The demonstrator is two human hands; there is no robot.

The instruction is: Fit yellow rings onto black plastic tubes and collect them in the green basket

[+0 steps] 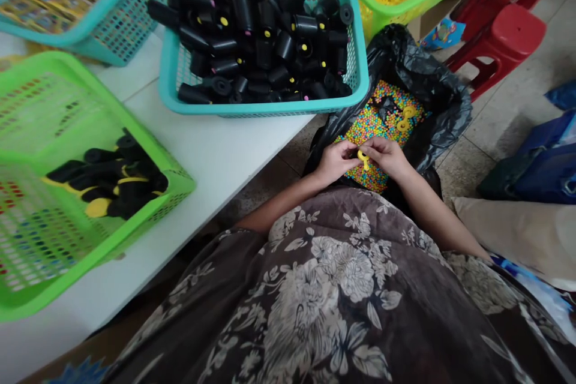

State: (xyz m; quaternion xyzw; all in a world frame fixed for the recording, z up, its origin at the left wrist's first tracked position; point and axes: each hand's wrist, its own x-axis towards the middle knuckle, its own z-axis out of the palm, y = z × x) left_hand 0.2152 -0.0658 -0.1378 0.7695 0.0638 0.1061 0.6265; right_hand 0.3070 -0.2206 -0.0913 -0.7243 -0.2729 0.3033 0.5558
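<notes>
Both hands meet over a black plastic bag (450,90) holding many small multicoloured beads (360,129). Between their fingertips is a small yellow ring-shaped piece (363,159). My left hand (335,162) pinches it from the left, and my right hand (384,155) has its fingers closed on its upper right side. A dark spot shows in the ring; what it is cannot be made out. More yellow pieces (407,119) lie on the beads beyond my right hand, near a scrap of black plastic.
On the white table (216,150) stand a teal basket (265,109) of black cylinders, a green basket (180,183) with black and yellow parts, and another teal basket (108,30). A green basket (405,9) of yellow pieces is beyond the bag. A red stool (517,33) stands right.
</notes>
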